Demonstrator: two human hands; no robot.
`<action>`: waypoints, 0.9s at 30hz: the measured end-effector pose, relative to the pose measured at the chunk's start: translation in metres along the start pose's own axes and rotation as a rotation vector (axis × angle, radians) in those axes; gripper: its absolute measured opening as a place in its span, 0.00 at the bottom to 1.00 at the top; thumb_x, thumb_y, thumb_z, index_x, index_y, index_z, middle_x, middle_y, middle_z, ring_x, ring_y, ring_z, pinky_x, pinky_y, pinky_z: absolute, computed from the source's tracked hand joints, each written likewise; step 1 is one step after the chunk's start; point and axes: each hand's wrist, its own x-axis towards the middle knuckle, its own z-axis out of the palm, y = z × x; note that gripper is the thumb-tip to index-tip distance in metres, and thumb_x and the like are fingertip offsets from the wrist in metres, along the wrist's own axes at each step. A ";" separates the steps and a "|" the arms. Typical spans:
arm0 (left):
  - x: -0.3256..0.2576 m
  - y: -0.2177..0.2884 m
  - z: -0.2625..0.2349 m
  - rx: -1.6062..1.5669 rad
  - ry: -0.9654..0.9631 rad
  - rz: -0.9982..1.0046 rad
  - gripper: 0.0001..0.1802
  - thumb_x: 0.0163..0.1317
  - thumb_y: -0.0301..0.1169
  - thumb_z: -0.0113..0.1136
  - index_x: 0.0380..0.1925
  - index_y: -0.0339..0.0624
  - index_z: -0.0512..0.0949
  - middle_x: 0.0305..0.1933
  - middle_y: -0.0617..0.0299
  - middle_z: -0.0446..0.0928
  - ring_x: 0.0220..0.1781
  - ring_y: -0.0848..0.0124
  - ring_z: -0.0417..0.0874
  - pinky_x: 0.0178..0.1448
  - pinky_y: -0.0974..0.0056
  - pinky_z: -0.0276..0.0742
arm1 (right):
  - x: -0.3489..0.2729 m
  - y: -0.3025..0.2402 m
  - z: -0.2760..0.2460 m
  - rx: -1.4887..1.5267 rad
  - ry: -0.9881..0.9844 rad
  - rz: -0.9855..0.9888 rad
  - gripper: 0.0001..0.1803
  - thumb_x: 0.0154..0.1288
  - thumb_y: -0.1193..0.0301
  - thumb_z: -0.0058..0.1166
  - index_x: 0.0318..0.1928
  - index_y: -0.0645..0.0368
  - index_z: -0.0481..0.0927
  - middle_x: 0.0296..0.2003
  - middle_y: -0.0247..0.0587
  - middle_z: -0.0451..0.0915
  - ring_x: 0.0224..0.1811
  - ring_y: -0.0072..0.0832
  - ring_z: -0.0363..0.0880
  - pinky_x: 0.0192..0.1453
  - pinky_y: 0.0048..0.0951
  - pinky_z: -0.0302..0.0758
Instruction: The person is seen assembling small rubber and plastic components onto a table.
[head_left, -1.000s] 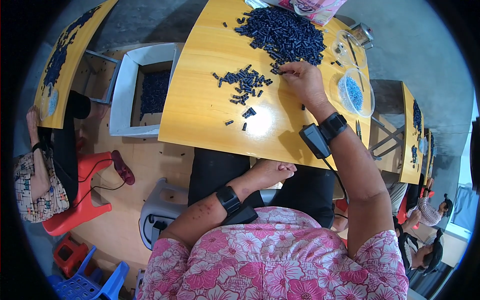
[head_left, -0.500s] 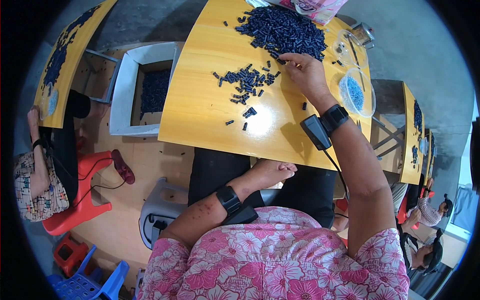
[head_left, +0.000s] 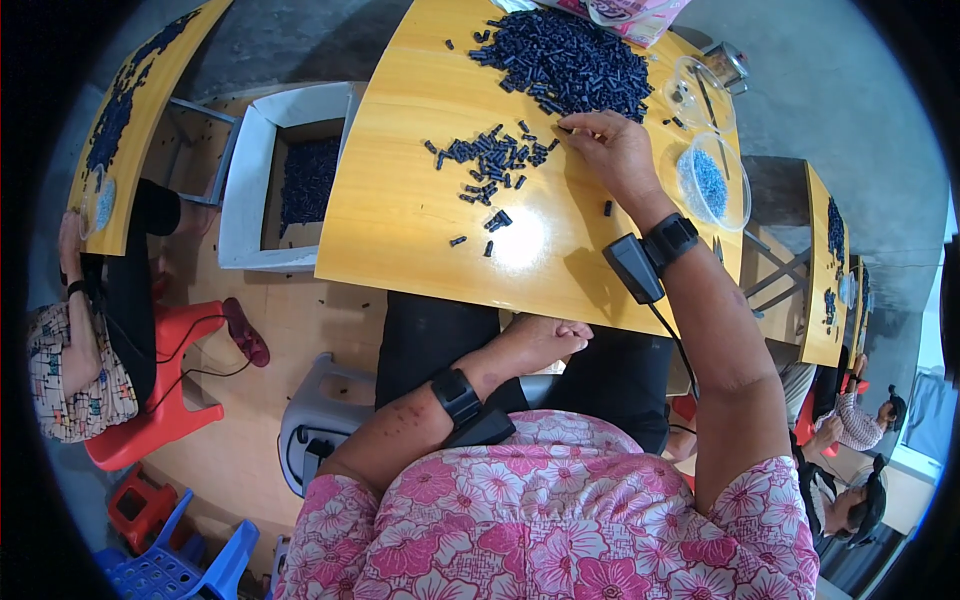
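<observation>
My right hand (head_left: pixel 612 148) is over the wooden table (head_left: pixel 400 220), thumb and forefinger pinched on a small black cylindrical piece (head_left: pixel 565 128). This lies at the near edge of a large heap of similar dark pieces (head_left: pixel 570 60). To the hand's left is a smaller scattered group (head_left: pixel 490 158) of the same pieces, with a few strays closer to the table's front edge. My left hand (head_left: pixel 550 340) rests above my lap just below that edge, fingers curled in; whatever it may hold is hidden.
Right of the heap stand a clear round tub of light-blue bits (head_left: pixel 710 185), another clear dish (head_left: pixel 697 95) and a metal-lidded jar (head_left: pixel 727 66). A pink-and-white bag (head_left: pixel 640 15) is behind. A white carton (head_left: pixel 250 200) holds dark pieces on the left. Other people sit at tables on both sides.
My right hand has shifted very slightly, still pinching at the heap's near edge. One or two pieces at the top of the smaller group lie a little differently. My left hand stays put.
</observation>
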 end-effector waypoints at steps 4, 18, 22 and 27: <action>0.002 -0.003 0.006 0.018 0.143 0.133 0.11 0.56 0.29 0.57 0.21 0.38 0.67 0.28 0.59 0.78 0.33 0.69 0.79 0.40 0.65 0.73 | -0.006 0.010 -0.005 0.016 -0.018 -0.027 0.09 0.55 0.70 0.61 0.37 0.58 0.86 0.35 0.41 0.81 0.35 0.32 0.80 0.43 0.29 0.76; 0.002 -0.012 0.001 -0.025 0.006 -0.013 0.15 0.64 0.29 0.54 0.49 0.34 0.73 0.47 0.57 0.78 0.46 0.73 0.77 0.53 0.67 0.73 | 0.000 0.002 0.000 0.009 0.035 -0.053 0.07 0.54 0.72 0.60 0.35 0.50 0.86 0.29 0.36 0.78 0.34 0.30 0.78 0.42 0.29 0.75; 0.002 -0.005 0.002 0.007 0.013 0.011 0.14 0.64 0.29 0.55 0.48 0.34 0.74 0.45 0.57 0.78 0.47 0.72 0.78 0.53 0.66 0.73 | 0.002 0.005 0.001 -0.174 0.034 -0.204 0.07 0.52 0.72 0.57 0.32 0.52 0.85 0.30 0.40 0.79 0.35 0.37 0.79 0.42 0.31 0.76; 0.001 -0.006 0.001 -0.001 0.025 0.050 0.14 0.63 0.30 0.55 0.47 0.35 0.76 0.43 0.58 0.79 0.46 0.72 0.78 0.52 0.66 0.74 | -0.002 0.010 -0.002 -0.120 0.055 -0.179 0.06 0.50 0.73 0.57 0.30 0.54 0.85 0.30 0.43 0.79 0.34 0.39 0.80 0.40 0.32 0.77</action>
